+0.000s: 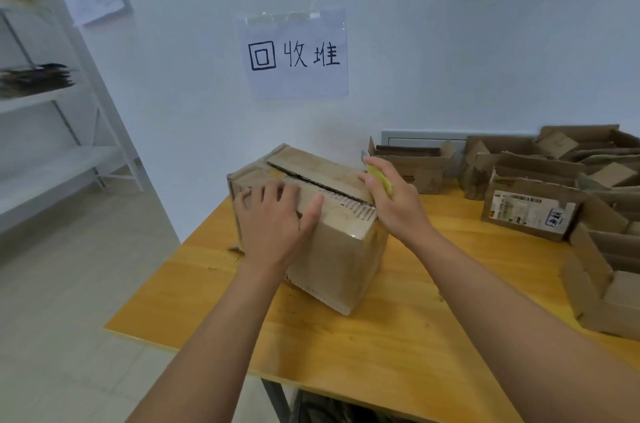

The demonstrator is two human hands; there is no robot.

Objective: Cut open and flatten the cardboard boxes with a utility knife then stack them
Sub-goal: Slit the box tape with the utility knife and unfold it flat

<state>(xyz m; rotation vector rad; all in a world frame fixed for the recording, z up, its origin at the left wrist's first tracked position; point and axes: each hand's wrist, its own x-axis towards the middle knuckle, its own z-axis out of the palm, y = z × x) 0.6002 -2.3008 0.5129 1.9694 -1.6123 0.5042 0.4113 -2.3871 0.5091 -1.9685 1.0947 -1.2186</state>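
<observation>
A closed brown cardboard box (341, 260) stands on the wooden table (391, 346), its top flaps split by a dark seam running front to back. My left hand (273, 222) presses flat on the near top flap, fingers spread. My right hand (391, 201) grips a yellow utility knife (379, 178) at the far right end of the seam, its grey blade tip (363, 156) poking up beyond the box's edge.
Several opened cardboard boxes (530, 211) crowd the right side of the table, one (412, 163) against the wall. A paper sign (296, 54) hangs on the wall. White shelving (62, 100) stands at the left over a tiled floor.
</observation>
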